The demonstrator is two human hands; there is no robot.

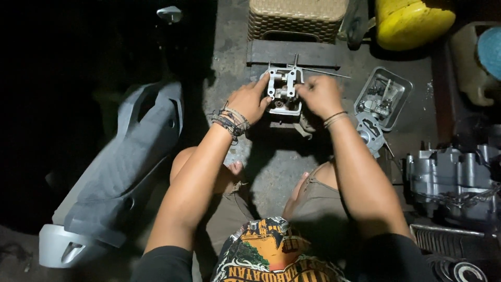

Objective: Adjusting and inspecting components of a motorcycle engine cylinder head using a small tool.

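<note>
A small metal engine cylinder head (284, 90) with studs sticking up sits on the concrete floor in front of me. My left hand (249, 100), several bracelets on its wrist, grips the part's left side with the thumb up against its top edge. My right hand (319, 94) is closed on the part's right side, fingers curled over it. A thin metal rod (326, 72) lies just behind the part.
A metal tray (397, 90) with small parts sits to the right, a cover piece (369, 133) below it. An engine block (454, 180) lies at far right. A grey scooter body panel (122, 167) lies left. A woven stool (295, 18), a dark board (292, 54) and a yellow container (412, 21) stand behind.
</note>
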